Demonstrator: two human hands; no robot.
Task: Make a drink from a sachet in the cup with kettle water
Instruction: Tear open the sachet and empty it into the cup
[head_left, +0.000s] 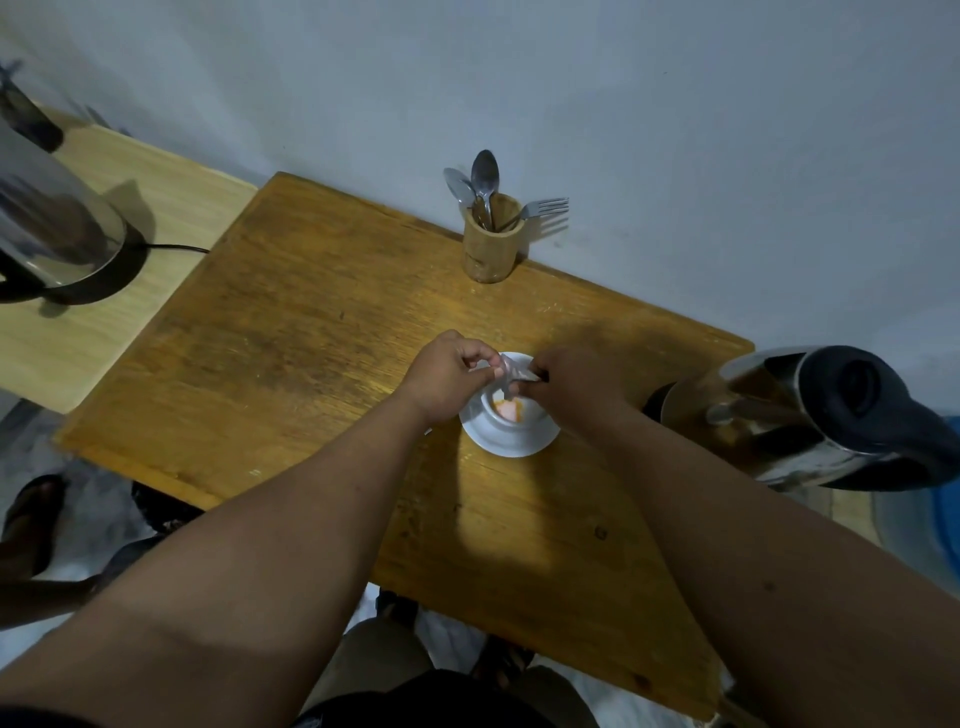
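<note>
A white cup (511, 418) stands on a white saucer (511, 441) in the middle of the wooden table (291, 364). Orange-pink powder (509, 410) lies inside the cup. Both hands hold a small silvery sachet (508, 373) directly over the cup. My left hand (449, 376) pinches its left side and my right hand (569, 382) pinches its right side. A steel kettle with a black lid (810, 415) stands at the table's right edge, close to my right forearm.
A bamboo holder (491, 244) with spoons and a fork stands at the far edge by the wall. A second steel kettle (52, 223) sits on its base on a paler side table (156, 208) at left. A person's foot in a sandal (31, 519) is on the floor at left.
</note>
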